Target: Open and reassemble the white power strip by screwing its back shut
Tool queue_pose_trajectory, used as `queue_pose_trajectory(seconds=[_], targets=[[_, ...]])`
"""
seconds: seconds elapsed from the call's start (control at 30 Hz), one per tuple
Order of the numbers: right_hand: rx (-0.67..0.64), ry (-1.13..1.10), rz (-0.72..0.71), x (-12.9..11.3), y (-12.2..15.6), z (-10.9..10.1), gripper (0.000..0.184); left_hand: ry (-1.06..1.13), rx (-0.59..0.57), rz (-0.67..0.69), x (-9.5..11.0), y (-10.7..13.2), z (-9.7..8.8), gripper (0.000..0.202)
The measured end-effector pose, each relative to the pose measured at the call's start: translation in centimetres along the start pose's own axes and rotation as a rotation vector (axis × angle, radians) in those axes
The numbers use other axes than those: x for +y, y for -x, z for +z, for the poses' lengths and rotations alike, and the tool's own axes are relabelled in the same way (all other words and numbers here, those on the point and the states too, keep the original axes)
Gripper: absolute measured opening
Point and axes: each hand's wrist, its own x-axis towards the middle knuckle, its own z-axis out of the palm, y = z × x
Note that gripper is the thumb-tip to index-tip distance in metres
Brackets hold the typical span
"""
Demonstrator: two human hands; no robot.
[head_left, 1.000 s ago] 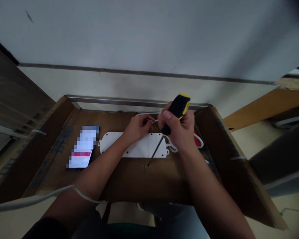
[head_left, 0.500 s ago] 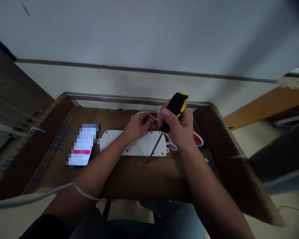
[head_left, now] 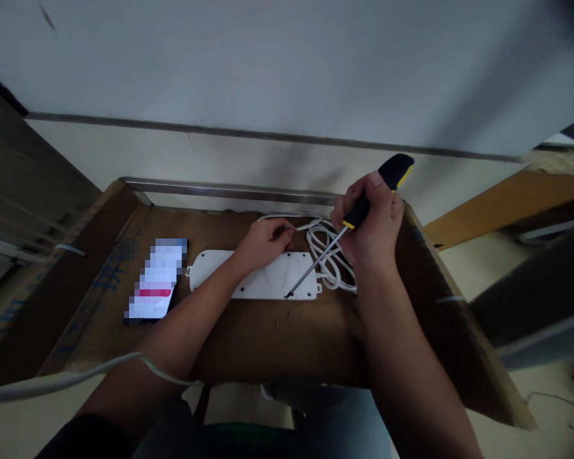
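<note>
A white power strip [head_left: 268, 280] lies with its screw-holed side up, its plain face crossed by my left forearm. My left hand [head_left: 270, 242] rests over its far edge, fingers curled together in a pinch; whatever they hold is too small to make out. In my right hand [head_left: 375, 217], raised to the right of the strip, is a screwdriver [head_left: 395, 172] with a black and yellow handle. Its shaft slants down left, the tip over the strip's near edge by a screw hole. Two tiny screws [head_left: 289, 315] lie on the cardboard just in front.
Coiled white cable [head_left: 332, 261] lies right of the strip. A lit phone [head_left: 157, 280] is at the left. Raised cardboard side walls [head_left: 452, 319] flank the work surface, and a metal rail [head_left: 229, 191] runs along the back. A white cord [head_left: 76, 379] crosses the front left.
My right hand has moved right and up, tilting the screwdriver more. Its tip has left the screws on the cardboard for the strip's near edge. My left hand stays nearly still.
</note>
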Motion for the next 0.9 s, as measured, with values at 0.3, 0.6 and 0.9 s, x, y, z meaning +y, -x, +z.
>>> queue_pose_trajectory(seconds=[0.3,0.6,0.9], targets=[[0.386,0.097,-0.129,0.6,-1.5,-1.4,0.045,0.073,0.018,-0.068,0.7,0.1,-0.1,0.017],[0.542,0.061,-0.105,0.4,-1.6,-1.4,0.038,0.072,0.036,-0.086,0.7,0.0,-0.2,0.017],[0.563,0.149,-0.089,1.1,-1.8,-1.9,0.043,0.071,0.027,-0.072,0.7,0.1,-0.3,0.016]])
